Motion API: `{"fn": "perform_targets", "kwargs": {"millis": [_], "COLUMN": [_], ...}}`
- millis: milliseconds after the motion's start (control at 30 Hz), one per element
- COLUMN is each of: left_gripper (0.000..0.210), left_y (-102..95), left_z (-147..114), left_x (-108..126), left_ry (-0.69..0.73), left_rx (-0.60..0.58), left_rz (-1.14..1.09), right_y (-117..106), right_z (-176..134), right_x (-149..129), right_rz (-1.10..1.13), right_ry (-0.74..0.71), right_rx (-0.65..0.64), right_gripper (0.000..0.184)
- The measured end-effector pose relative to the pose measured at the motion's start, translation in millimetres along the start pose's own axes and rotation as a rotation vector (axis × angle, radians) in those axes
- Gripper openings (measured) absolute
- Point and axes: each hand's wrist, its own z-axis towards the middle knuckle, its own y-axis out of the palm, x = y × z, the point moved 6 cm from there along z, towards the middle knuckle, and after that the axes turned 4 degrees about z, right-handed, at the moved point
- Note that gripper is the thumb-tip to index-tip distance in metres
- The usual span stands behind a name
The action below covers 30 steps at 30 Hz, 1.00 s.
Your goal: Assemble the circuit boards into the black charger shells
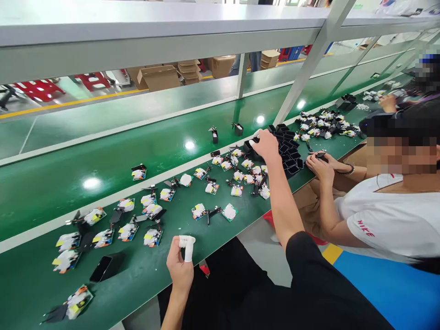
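Note:
My left hand (181,260) is above the bench's near edge, its fingers curled in and white finger cots on them. Nothing shows in its grasp. My right hand (267,145) reaches forward to the near-left end of a pile of black plastic cases (290,151). Its fingers, also in white cots, are bent over a black case (250,147), partly hidden by the hand. Left of that pile, many small circuit boards (236,190) with white padding, yellow tape and black wired parts lie on the green bench. A single black case (107,267) lies toward the lower left.
A co-worker's hands (319,165) hold a small black part at right. Beyond them is a heap of wired boards (325,123). Two black cases with wires (215,136) and one board (139,172) sit past the pale divider strip. A slanted metal post (305,68) supports the shelf overhead.

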Motion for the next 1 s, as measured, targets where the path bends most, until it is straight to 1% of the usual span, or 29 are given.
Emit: {"fn": "perform_targets", "kwargs": {"millis": [67,167,267,467,533,667,733,867,1000], "left_gripper": [0.032,0.026,0.025,0.025,0.025,0.024,0.026,0.028,0.029], "left_y": [1.5,1.5,0.9,-2.0,-2.3,-2.2,-2.1,-2.3,-1.9], "left_z": [-1.1,-2.4,-2.3,-4.4,-5.2,-5.1,-4.6,-4.3,-5.3], "left_x": [-1.6,-3.4,-6.8,-11.4,-12.0,-13.0,-13.7,-14.8,-15.6], "left_ry": [0.034,0.061,0.07,0.068,0.064,0.059,0.051,0.029,0.013], "left_rx": [-0.022,-0.034,-0.041,-0.02,-0.023,-0.03,-0.031,-0.026,-0.027], "left_rz": [0.013,0.025,0.017,-0.026,-0.037,-0.042,-0.041,-0.052,-0.067], "right_y": [2.1,15.6,30.3,45.0,49.7,59.8,63.1,64.3,56.8], "right_z": [33.6,58.4,65.9,71.6,72.7,73.0,73.3,73.4,66.8], "right_x": [13.2,23.7,30.4,39.3,40.7,40.1,38.9,37.5,33.4], "right_rz": [-0.04,-0.065,-0.103,-0.156,-0.177,-0.22,-0.231,-0.24,-0.225], "right_ry": [0.063,0.103,0.137,0.156,0.161,0.177,0.175,0.157,0.124], "right_rx": [-0.07,-0.177,-0.239,-0.261,-0.28,-0.317,-0.319,-0.305,-0.245], "right_gripper": [0.041,0.048,0.054,0.06,0.056,0.033,0.027,0.024,0.03]}}
